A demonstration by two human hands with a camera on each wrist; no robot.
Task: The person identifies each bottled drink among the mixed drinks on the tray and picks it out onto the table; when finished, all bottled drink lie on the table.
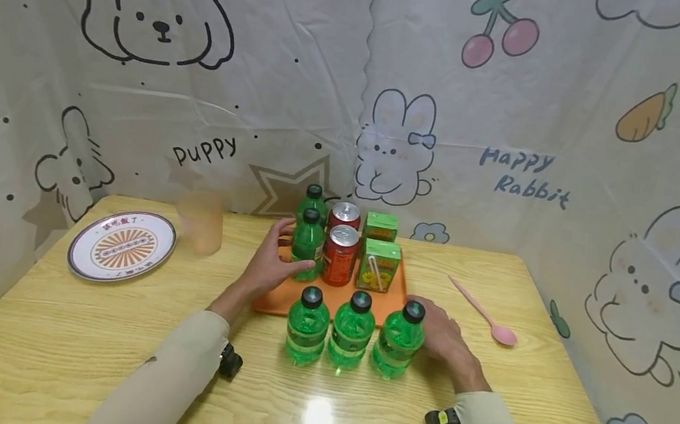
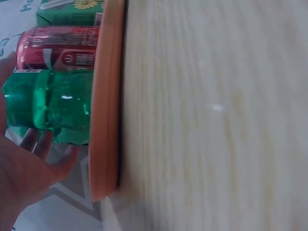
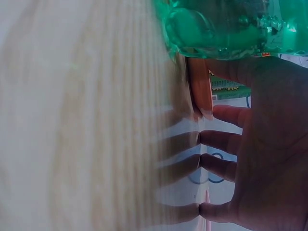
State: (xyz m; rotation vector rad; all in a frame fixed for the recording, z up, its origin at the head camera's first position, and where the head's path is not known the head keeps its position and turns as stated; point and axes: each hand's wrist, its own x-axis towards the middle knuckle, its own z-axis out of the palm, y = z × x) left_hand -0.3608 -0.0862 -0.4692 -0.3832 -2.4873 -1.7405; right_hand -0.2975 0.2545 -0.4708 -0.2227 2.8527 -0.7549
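Observation:
My left hand [image 1: 279, 262] is at the left side of an orange tray [image 1: 279, 299], with its thumb in front of a green bottle [image 1: 308, 244] and its fingers spread loosely beside it. In the left wrist view that bottle stands between thumb and fingers; firm contact cannot be made out. My right hand [image 1: 441, 332] has its fingertips on the table by the tray's right front corner, beside a green bottle [image 1: 398, 343]. Two more green bottles, one in the middle [image 1: 351, 332] and one at left [image 1: 306, 329], stand in a row in front of the tray.
Behind the near tray bottle stands another green bottle [image 1: 310, 198]. Also on the tray are two red cans [image 1: 340, 260] and two green juice boxes [image 1: 378, 270]. A patterned plate [image 1: 122, 246] and a translucent cup [image 1: 204, 224] are at left, a pink spoon [image 1: 489, 321] at right.

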